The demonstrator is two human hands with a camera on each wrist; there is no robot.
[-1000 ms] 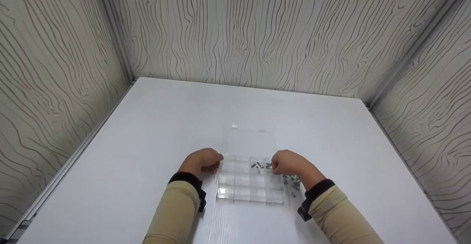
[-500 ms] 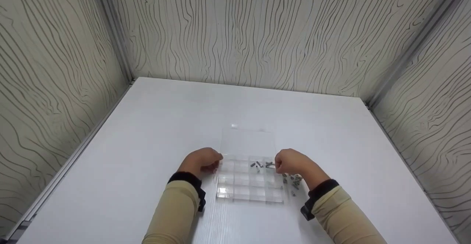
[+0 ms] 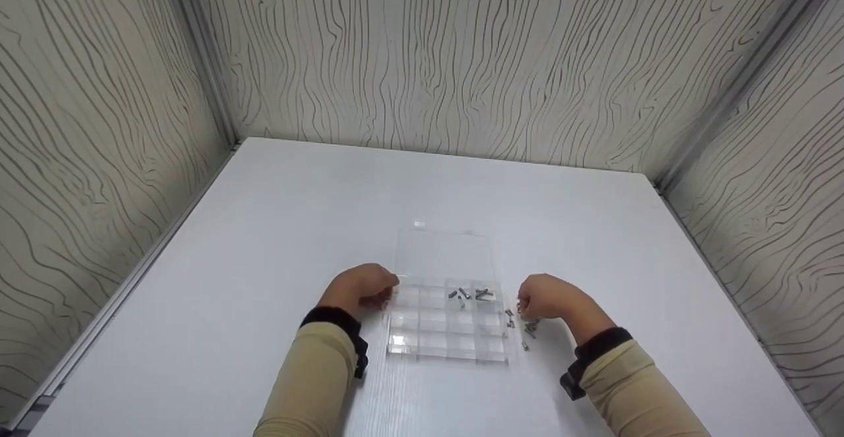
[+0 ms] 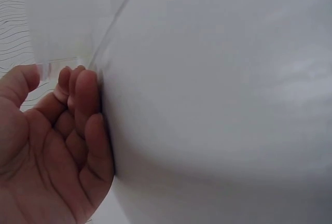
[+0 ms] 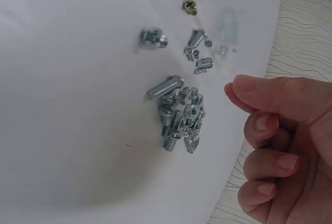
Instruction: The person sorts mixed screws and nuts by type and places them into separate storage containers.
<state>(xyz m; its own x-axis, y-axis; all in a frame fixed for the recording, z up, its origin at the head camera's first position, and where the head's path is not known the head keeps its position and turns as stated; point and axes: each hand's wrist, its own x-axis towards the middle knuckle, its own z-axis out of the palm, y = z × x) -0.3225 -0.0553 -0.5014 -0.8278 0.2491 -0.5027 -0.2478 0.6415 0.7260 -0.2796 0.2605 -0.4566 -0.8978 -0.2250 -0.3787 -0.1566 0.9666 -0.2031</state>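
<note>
In the right wrist view the fingertips of the right hand are loosely curled with nothing between them, poised just beside a small heap of screws at the centre of that frame. A few strays, one of them brass-coloured, lie towards the top. In the head view this hand sits at lower centre right, over the loose screws on the white table, just outside the right wall of the clear compartment box.

The left hand rests against the box's left edge. In the left wrist view its fingers are curled, and the fingertips seem to touch a clear plastic corner, though the close, pale view leaves it uncertain whether they grip the box or only steady it. A few dark screws already lie in a far compartment, and the open lid lies flat beyond.

The screws are small, round and tangled, so a pinch could bring up two, or flick one rolling across the smooth table. If the left hand is only leaning on the box, a nudge from the right could slide the light tray and jumble what is in it. The clear walls are hard to see, so a dropped screw could land in the wrong cell.
</note>
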